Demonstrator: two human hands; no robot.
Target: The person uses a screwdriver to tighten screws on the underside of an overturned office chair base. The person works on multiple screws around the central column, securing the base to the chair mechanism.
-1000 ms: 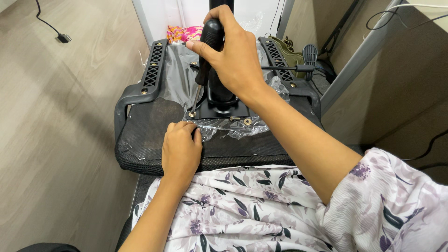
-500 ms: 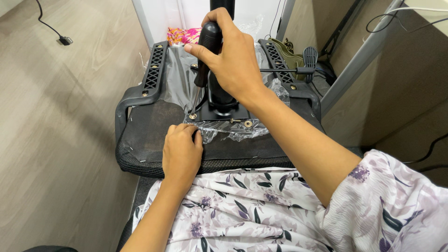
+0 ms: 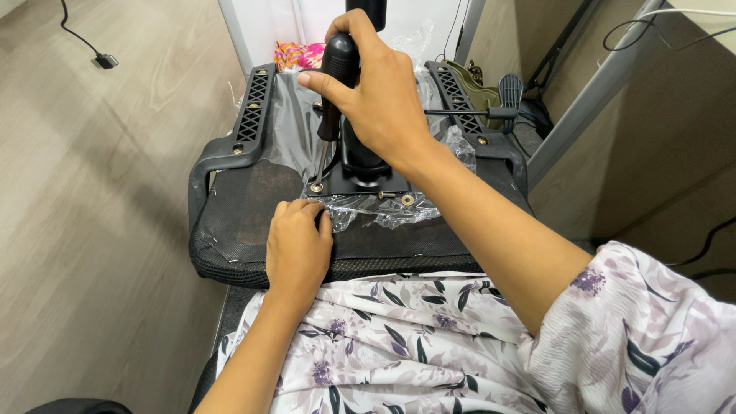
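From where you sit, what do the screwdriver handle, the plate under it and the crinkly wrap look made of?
Screwdriver handle, gripped by the right hand: black, matte, probably plastic or rubber. Plate: flat, black, with brass-coloured screws, likely painted metal. Wrap: clear, creased and glinting, thin plastic film. The left hand rests on the chair seat underside, which looks like dark fabric.

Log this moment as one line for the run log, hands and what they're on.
right hand: gripping black screwdriver handle, upright over mounting plate | left hand: pressing upturned chair seat beside clear plastic wrap
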